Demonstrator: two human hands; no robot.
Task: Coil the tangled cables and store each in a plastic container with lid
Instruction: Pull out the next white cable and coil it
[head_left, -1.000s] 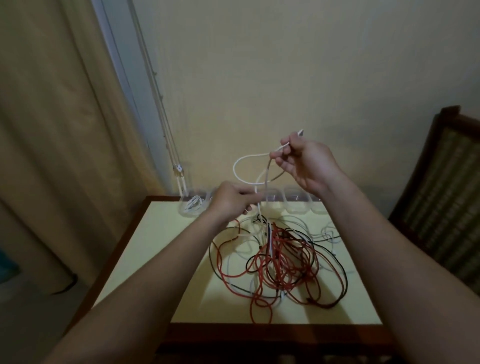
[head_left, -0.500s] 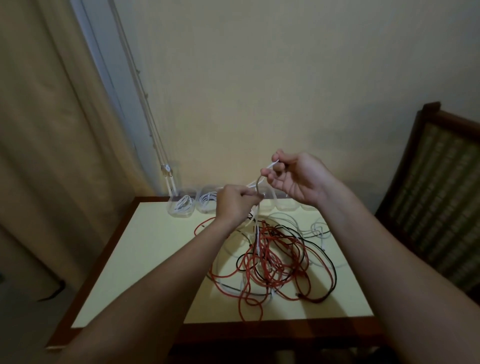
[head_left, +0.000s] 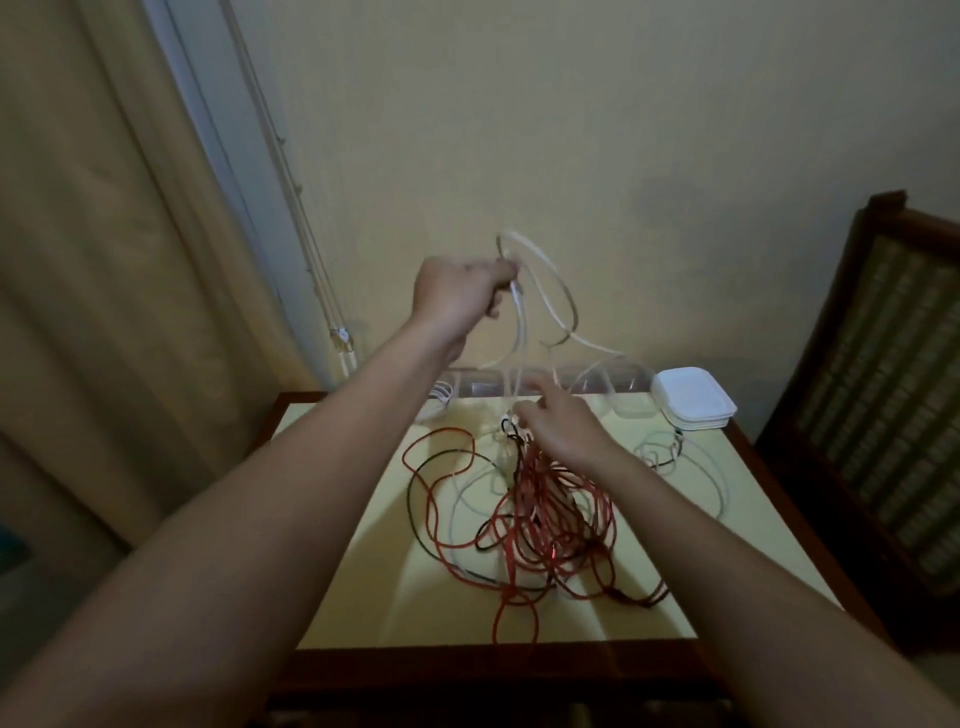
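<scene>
The square table's pale yellow top (head_left: 363, 571) looks matt and smooth, edged in glossy dark reddish wood. The tangled red cables (head_left: 540, 499) and thin white cable (head_left: 521, 325) have smooth plastic sheaths. Clear plastic containers (head_left: 631, 382) and stacked white plastic lids (head_left: 693, 400) look faintly glossy. The beige curtain (head_left: 104, 260) is matt cloth. The dark wooden chair (head_left: 883, 374) has a rough woven back.

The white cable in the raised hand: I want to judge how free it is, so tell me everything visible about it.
The white cable is thin, smooth and flexible, plastic-sheathed by its look. The left hand grips it high above the table, where it forms a loose loop. Its strands hang down, blurred, to the red and black tangle by the right hand; whether that hand touches it is unclear.
</scene>
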